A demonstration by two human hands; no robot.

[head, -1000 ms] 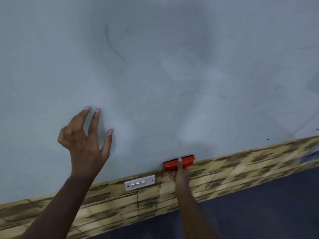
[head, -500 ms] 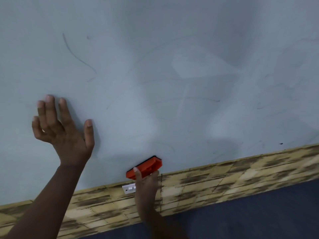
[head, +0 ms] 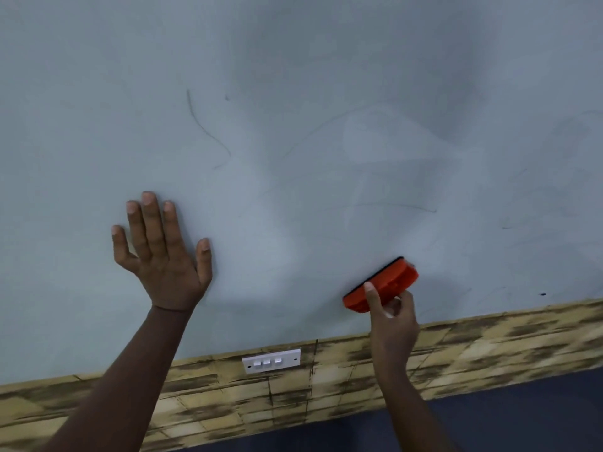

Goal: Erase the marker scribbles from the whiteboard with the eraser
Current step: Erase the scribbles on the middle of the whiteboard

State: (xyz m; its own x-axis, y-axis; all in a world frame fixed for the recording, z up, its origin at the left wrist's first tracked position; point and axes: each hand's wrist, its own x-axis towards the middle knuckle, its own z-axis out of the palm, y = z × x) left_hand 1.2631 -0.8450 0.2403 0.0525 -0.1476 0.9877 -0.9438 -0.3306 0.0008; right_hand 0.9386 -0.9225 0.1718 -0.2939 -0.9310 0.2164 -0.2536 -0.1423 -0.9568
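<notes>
The right hand (head: 393,324) is gripping the red eraser (head: 381,285), thumb on its near edge and fingers curled round the far side, and is holding its dark felt face against the whiteboard (head: 293,60) low down (tilted, right end higher). The left hand (head: 163,252) is lying flat on the board, fingers straight and spread, grasping nothing. Faint scribbles (head: 205,125) are showing above. A white switch plate (head: 271,360) is sitting on the patterned strip (head: 489,347) below.

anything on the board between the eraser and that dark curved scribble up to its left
Nothing visible. The eraser, gripped by the right hand, has bare whiteboard between it and the curved scribble. The left hand rests flat on the board further left, below the mark and off that path.
</notes>
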